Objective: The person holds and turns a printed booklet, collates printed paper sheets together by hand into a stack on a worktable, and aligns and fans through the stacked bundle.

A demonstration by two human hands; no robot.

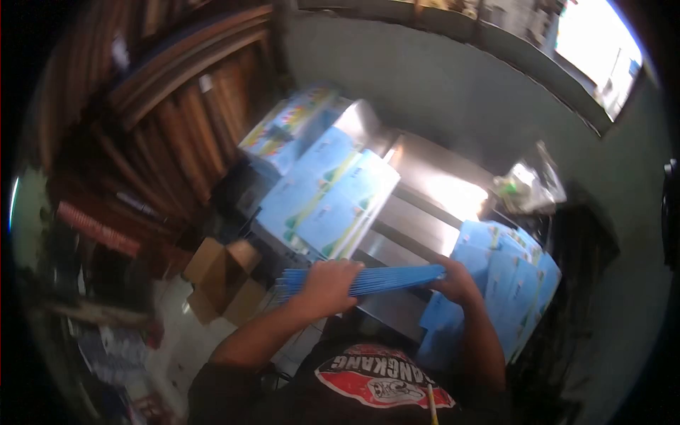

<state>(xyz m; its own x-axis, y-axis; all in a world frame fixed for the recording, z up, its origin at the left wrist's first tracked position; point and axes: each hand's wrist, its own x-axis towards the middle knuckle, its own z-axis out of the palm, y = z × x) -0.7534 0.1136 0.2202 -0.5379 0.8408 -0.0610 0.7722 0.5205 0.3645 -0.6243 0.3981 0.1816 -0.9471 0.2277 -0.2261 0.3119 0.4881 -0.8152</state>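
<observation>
Between my two hands is a stack of thin blue card sheets, seen edge-on and tilted slightly. My left hand is closed around it toward its left end, where the edges fan out a little. My right hand grips the right end, where the sheets come together. Just beyond my left hand lies a pile of light-blue printed sheets with green and white patterns. Another, less even pile of blue printed sheets sits beside my right forearm.
A shiny metal table spans the space between the piles. More colourful printed stacks stand at its back left. A clear plastic bag is at the back right, by the wall. On the floor at left sits an open cardboard box.
</observation>
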